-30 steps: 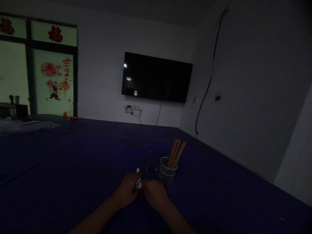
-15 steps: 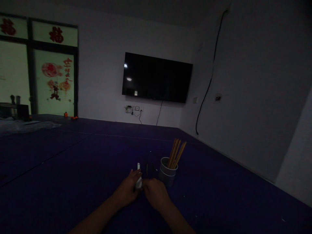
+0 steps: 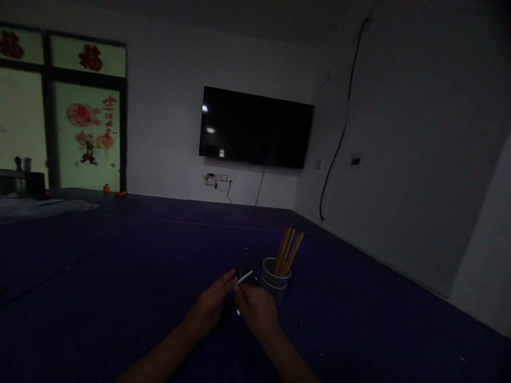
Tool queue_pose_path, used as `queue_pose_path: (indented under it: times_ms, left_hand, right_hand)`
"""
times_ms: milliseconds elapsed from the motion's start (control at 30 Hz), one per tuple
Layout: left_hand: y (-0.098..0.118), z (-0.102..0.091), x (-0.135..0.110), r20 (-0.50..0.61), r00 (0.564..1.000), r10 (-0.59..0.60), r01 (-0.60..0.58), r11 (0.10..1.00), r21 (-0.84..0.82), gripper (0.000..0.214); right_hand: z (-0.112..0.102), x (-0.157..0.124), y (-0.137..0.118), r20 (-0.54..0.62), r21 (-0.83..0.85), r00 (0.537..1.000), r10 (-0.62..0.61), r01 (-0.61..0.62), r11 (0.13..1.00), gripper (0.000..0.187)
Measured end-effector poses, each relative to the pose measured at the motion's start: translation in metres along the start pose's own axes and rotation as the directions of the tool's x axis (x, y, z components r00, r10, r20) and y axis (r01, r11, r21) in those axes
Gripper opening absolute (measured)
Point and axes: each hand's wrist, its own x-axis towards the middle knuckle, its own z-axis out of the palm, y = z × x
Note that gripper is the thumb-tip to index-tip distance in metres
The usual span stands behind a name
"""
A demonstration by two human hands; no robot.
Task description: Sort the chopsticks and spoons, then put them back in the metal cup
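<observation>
My right hand (image 3: 257, 313) is closed around a slim white spoon (image 3: 244, 277). Its handle sticks out past the fingertips, tilted up to the right, and a small white bit shows below the fingers. Most of the spoon is hidden by the hand. My left hand (image 3: 210, 302) is beside it with fingers stretched forward, fingertips close to the spoon; whether they touch it is unclear. A grey cylindrical holder (image 3: 274, 282) stands just beyond my right hand, with several wooden chopsticks (image 3: 288, 251) upright in it. A small dark item lies behind my hands, too dim to make out.
The purple tabletop (image 3: 159, 255) stretches to the walls. Crumpled clear plastic (image 3: 59, 209) and a dark box (image 3: 34, 184) are at the far left, with small orange items (image 3: 120, 194) near the door. A black cable (image 3: 339, 143) hangs down the right wall.
The spoon was upright between both hands; it has turned and is now in my right hand, its handle pointing right. My left fingers have straightened away from it.
</observation>
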Motion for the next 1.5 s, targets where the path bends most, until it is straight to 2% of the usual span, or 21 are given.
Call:
queue_pose_path:
  times_ms: [133, 233, 367, 500, 567, 700, 833, 967, 1100, 1167, 1333, 1500]
  left_hand:
    - [0.007, -0.005, 0.003, -0.007, 0.999, 0.039, -0.038, 0.997, 0.068, 0.057]
    - [0.009, -0.007, 0.004, -0.016, 0.996, 0.091, -0.089, 0.989, 0.121, 0.054]
    - [0.015, -0.009, 0.007, -0.027, 0.985, 0.173, -0.165, 0.97, 0.181, 0.054]
    - [0.021, -0.01, 0.009, -0.037, 0.977, 0.21, -0.195, 0.951, 0.24, 0.053]
    - [0.022, -0.011, 0.009, -0.026, 0.974, 0.225, -0.21, 0.939, 0.273, 0.052]
    - [0.024, -0.013, 0.01, 0.0, 0.966, 0.26, -0.246, 0.912, 0.328, 0.046]
    - [0.028, -0.016, 0.012, -0.002, 0.962, 0.273, -0.257, 0.909, 0.328, 0.042]
    - [0.027, -0.014, 0.012, -0.025, 0.969, 0.244, -0.223, 0.92, 0.321, 0.035]
    - [0.023, -0.011, 0.009, -0.017, 0.98, 0.198, -0.184, 0.935, 0.303, 0.03]
    - [0.022, -0.011, 0.008, 0.002, 0.984, 0.177, -0.17, 0.943, 0.286, 0.031]
    - [0.022, -0.012, 0.007, 0.003, 0.991, 0.135, -0.13, 0.955, 0.268, 0.031]
    - [0.021, -0.011, 0.007, 0.03, 0.995, 0.097, -0.101, 0.973, 0.206, 0.024]
  right_hand:
    - [0.006, 0.001, 0.004, -0.159, 0.313, 0.985, 0.072, -0.019, 0.949, 0.039]
    - [0.011, 0.003, 0.005, -0.228, 0.582, 0.965, 0.129, 0.029, 0.813, 0.042]
    - [0.013, 0.005, 0.003, -0.255, 0.728, 0.943, 0.215, 0.041, 0.684, 0.042]
    - [0.009, 0.003, 0.003, -0.299, 0.747, 0.911, 0.286, 0.036, 0.664, 0.039]
    - [0.005, 0.002, 0.003, -0.35, 0.715, 0.89, 0.292, 0.052, 0.697, 0.04]
    - [-0.004, -0.001, 0.005, -0.483, 0.587, 0.846, 0.224, 0.123, 0.8, 0.042]
    - [-0.015, 0.0, 0.014, -0.613, 0.474, 0.763, 0.206, 0.146, 0.868, 0.046]
    - [-0.026, 0.002, 0.028, -0.695, 0.462, 0.652, 0.302, 0.084, 0.883, 0.052]
    - [-0.036, 0.007, 0.043, -0.699, 0.568, 0.555, 0.45, 0.049, 0.822, 0.052]
    - [-0.037, 0.01, 0.05, -0.668, 0.636, 0.534, 0.518, 0.049, 0.77, 0.052]
    - [-0.036, 0.013, 0.06, -0.572, 0.75, 0.524, 0.631, 0.022, 0.661, 0.052]
    - [-0.035, 0.014, 0.067, -0.542, 0.748, 0.507, 0.67, -0.073, 0.66, 0.05]
